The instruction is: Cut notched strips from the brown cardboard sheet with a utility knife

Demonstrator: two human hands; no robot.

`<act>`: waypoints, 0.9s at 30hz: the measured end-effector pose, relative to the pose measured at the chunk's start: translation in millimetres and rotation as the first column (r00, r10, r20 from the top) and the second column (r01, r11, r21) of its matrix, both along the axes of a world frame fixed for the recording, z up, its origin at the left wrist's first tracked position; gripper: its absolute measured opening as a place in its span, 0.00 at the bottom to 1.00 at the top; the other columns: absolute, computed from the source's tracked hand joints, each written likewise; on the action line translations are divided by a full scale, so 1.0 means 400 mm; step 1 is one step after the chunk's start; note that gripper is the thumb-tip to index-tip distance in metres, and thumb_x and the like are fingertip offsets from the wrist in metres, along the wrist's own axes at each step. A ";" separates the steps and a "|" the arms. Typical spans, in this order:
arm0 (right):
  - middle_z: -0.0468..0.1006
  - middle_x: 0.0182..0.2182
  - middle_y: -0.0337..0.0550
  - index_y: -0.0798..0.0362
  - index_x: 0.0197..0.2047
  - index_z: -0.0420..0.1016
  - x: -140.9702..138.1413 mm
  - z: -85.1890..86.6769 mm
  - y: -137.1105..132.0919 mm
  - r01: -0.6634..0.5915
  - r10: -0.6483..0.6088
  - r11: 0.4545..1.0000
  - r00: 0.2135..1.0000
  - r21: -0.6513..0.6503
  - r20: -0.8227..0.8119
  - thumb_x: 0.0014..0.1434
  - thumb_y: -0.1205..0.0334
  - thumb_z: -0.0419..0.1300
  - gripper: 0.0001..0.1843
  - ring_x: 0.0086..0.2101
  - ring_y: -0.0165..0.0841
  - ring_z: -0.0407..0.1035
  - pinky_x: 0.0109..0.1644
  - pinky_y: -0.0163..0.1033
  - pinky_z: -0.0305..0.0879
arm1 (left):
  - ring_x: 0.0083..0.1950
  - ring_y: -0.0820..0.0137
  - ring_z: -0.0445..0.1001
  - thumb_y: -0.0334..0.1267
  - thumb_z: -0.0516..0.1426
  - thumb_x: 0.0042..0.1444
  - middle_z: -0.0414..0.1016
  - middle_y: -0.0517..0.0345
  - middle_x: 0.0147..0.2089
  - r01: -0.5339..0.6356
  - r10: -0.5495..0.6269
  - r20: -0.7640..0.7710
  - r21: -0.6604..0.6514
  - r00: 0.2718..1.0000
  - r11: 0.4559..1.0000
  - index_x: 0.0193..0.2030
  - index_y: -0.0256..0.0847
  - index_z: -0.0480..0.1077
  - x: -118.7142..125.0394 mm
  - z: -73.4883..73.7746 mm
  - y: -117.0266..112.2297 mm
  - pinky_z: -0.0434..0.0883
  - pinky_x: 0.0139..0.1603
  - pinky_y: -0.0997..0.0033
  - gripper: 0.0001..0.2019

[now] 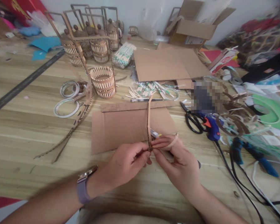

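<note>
As left hand [127,163] pinches strip [149,121], right hand [177,161] grips.

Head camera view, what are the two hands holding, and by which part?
The left hand and right hand both pinch a thin cardboard strip at its lower end; the rest rises free. The right also clasps a tool.

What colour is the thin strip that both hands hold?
Brown, like cardboard, with a dark dotted edge: the strip shows best in the head view.

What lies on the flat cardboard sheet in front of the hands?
A ruler lies along the cardboard sheet's far edge. A tool's tip shows; the right hand, pinching a strip with the left hand, covers the rest.
</note>
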State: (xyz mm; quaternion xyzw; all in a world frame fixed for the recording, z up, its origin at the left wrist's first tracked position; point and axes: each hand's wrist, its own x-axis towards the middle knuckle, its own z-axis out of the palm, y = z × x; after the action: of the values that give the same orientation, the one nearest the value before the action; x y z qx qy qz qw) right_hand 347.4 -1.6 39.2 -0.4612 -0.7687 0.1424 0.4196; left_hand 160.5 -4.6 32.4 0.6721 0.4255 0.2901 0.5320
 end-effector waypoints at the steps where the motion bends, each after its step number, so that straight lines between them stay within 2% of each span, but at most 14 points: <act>1: 0.84 0.31 0.40 0.46 0.34 0.76 0.000 -0.001 0.000 0.005 -0.006 1.000 1.000 -0.017 -0.011 0.59 0.67 0.62 0.05 0.37 0.39 0.79 0.43 0.47 0.76 | 0.29 0.75 0.72 0.38 0.50 0.67 0.74 0.62 0.29 0.003 -0.003 0.002 0.000 1.000 1.000 0.33 0.40 0.70 0.000 0.000 0.000 0.65 0.31 0.78 0.12; 10: 0.83 0.31 0.40 0.47 0.34 0.75 -0.002 -0.009 0.001 -0.018 0.015 0.999 0.997 -0.048 -0.072 0.60 0.68 0.61 0.06 0.40 0.39 0.79 0.46 0.50 0.76 | 0.30 0.75 0.72 0.39 0.50 0.66 0.76 0.60 0.30 0.019 -0.019 -0.013 -0.013 1.000 1.000 0.32 0.39 0.68 -0.003 0.005 -0.003 0.65 0.31 0.78 0.12; 16: 0.83 0.31 0.41 0.47 0.33 0.76 0.000 -0.012 0.001 -0.043 0.019 0.989 0.985 -0.139 -0.169 0.58 0.68 0.62 0.06 0.40 0.40 0.79 0.47 0.50 0.77 | 0.30 0.74 0.72 0.40 0.51 0.67 0.78 0.59 0.31 0.029 -0.030 -0.036 -0.017 0.999 0.999 0.33 0.39 0.68 -0.005 0.001 0.000 0.65 0.30 0.78 0.12; 21: 0.84 0.33 0.43 0.48 0.33 0.77 0.004 -0.014 0.005 -0.058 -0.013 0.963 0.965 -0.264 -0.261 0.61 0.65 0.60 0.06 0.40 0.39 0.80 0.45 0.45 0.78 | 0.31 0.74 0.73 0.40 0.51 0.67 0.79 0.58 0.32 0.038 -0.039 -0.031 -0.020 0.999 0.999 0.35 0.40 0.69 -0.007 -0.003 -0.002 0.66 0.30 0.78 0.12; 23: 0.84 0.34 0.43 0.48 0.34 0.77 0.006 -0.014 0.005 -0.049 -0.013 0.968 0.969 -0.245 -0.246 0.61 0.65 0.60 0.05 0.41 0.38 0.80 0.45 0.44 0.78 | 0.31 0.73 0.74 0.41 0.51 0.67 0.80 0.58 0.33 0.027 -0.028 -0.026 -0.034 0.999 0.999 0.38 0.39 0.71 -0.007 -0.005 -0.002 0.67 0.31 0.78 0.11; 27: 0.84 0.35 0.41 0.47 0.37 0.76 0.003 -0.011 0.000 -0.027 0.020 0.997 0.995 -0.070 -0.096 0.61 0.67 0.62 0.05 0.43 0.39 0.79 0.48 0.47 0.75 | 0.34 0.70 0.76 0.50 0.56 0.65 0.80 0.56 0.34 0.003 0.001 0.034 -0.104 0.999 0.995 0.47 0.38 0.73 -0.004 -0.008 0.003 0.68 0.30 0.77 0.16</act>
State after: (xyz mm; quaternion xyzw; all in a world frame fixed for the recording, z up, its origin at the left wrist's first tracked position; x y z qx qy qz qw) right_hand 348.7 -1.4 34.7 -0.4594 -0.7477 0.1964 0.4375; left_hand 158.8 -3.5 29.4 0.6386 0.4308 0.2786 0.5736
